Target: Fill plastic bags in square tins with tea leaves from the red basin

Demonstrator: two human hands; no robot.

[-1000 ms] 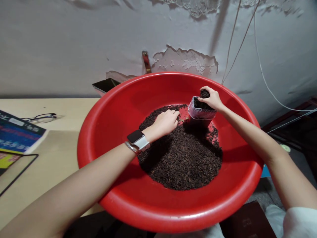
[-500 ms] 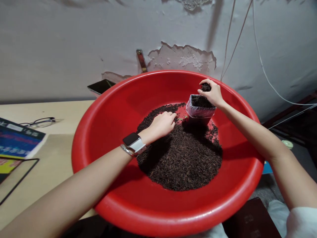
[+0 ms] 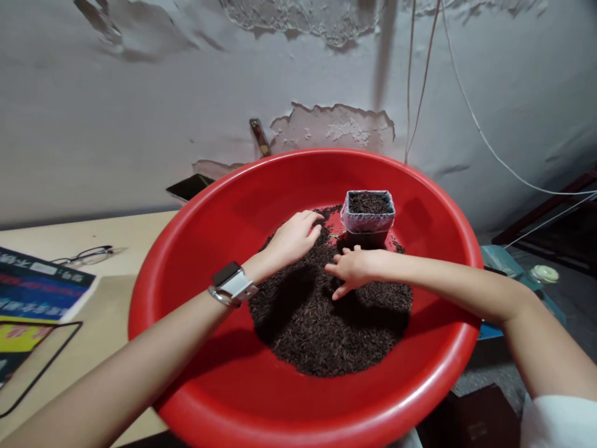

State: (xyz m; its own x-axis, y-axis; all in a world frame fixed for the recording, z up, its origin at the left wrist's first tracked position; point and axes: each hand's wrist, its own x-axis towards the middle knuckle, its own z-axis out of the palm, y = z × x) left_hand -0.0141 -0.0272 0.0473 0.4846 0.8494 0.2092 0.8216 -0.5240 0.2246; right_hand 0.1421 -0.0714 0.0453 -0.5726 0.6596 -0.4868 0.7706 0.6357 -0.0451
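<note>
A wide red basin holds a spread heap of dark loose tea leaves. At its far right side stands a square container with a clear plastic liner, filled near the rim with the same dark leaves. My left hand, with a watch on the wrist, hovers at the heap's far left edge, fingers apart and holding nothing. In front of the container, my right hand is over the heap with its fingers spread and nothing in them.
Left of the basin, a pale table carries eyeglasses and a printed booklet. A dark flat device lies behind the basin, near the peeling wall. Cords hang at the right.
My right hand has let go of its clump of dark leaves at the container and come down over the heap, fingers spread. My left hand has opened slightly. The view has tilted up.
</note>
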